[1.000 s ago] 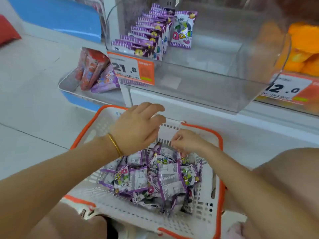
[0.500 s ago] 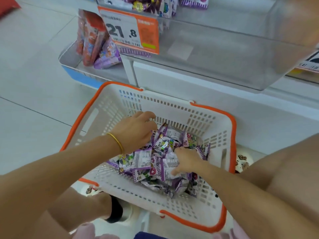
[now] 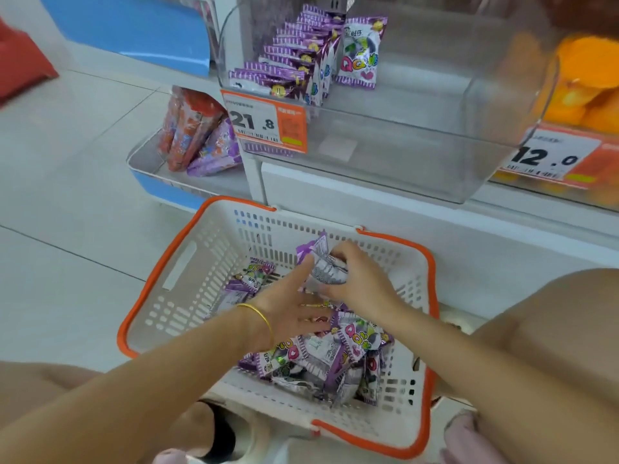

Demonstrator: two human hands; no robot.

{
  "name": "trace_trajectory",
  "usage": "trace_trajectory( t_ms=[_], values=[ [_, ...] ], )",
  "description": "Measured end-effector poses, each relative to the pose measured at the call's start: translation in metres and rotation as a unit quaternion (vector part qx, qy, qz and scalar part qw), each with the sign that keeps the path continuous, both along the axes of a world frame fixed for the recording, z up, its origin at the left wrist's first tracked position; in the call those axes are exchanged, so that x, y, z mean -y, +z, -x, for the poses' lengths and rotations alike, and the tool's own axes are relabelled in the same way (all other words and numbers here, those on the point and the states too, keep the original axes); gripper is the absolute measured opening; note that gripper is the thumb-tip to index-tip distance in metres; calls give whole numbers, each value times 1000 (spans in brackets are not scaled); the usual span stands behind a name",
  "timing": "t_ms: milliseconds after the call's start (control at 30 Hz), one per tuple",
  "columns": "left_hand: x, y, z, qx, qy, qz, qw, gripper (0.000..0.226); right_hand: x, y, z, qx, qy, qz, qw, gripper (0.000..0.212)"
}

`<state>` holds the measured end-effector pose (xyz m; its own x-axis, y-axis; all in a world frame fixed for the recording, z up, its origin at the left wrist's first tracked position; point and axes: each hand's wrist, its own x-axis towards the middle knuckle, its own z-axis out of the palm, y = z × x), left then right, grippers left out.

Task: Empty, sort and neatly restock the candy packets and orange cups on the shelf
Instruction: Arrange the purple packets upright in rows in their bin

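Observation:
A white basket with an orange rim point(image 3: 181, 272) sits on the floor below the shelf and holds several loose purple candy packets point(image 3: 328, 356). My right hand point(image 3: 361, 283) grips a small bunch of purple packets point(image 3: 323, 262) lifted above the pile. My left hand point(image 3: 294, 303), wearing a gold bangle, lies flat with straight fingers, its fingertips touching that bunch. A clear shelf bin point(image 3: 418, 155) holds a standing row of purple packets point(image 3: 301, 61) at its left. Orange cups point(image 3: 589, 82) fill the neighbouring bin on the right.
Price tags reading 21.8 point(image 3: 264, 123) and 12.0 point(image 3: 549, 159) hang on the bin fronts. Red and purple snack bags point(image 3: 197, 135) lie on a lower side shelf at left. My knees flank the basket. Pale floor tiles spread to the left.
My right hand has come up out of the pile with a bunch of packets. My left hand moved right and opened against the bunch. The view tilted back up towards the shelf.

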<state>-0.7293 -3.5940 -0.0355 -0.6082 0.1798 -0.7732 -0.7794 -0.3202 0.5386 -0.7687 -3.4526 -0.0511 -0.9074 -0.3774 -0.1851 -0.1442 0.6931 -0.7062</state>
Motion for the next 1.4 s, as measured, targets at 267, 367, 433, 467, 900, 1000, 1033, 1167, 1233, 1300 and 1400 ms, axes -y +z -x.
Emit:
trace_trajectory(
  t_ms=[267,367,433,467,900,1000,1033,1167,1233,1300,1400],
  values=[
    [4,22,-12,-115,44,-25,992,48,-6,34,-25,81,41,198,976,40],
    [8,23,-13,-101,73,2,992,41,-11,35,-18,79,20,248,965,28],
    [10,26,-13,-92,71,10,993,35,-14,37,-12,66,-32,275,959,23],
    [11,27,-13,-89,63,12,994,32,-15,39,-10,60,-62,282,956,20],
    [15,34,-8,-140,-77,56,986,47,-13,34,3,191,-67,293,934,11],
    [14,35,-7,-142,-80,60,985,54,-13,33,5,205,-75,303,928,15],
    [13,35,-7,-141,-71,66,985,56,-13,33,4,206,-73,303,928,14],
    [11,31,-5,-129,-24,84,988,45,-12,36,4,188,-75,300,932,12],
    [11,30,-4,-126,-17,90,988,44,-12,36,3,173,-75,288,939,12],
    [11,29,-3,-124,-8,90,988,44,-12,36,2,145,-68,265,951,12],
    [13,29,-1,-129,19,90,987,40,-14,40,1,145,-54,226,962,26]
  ],
)
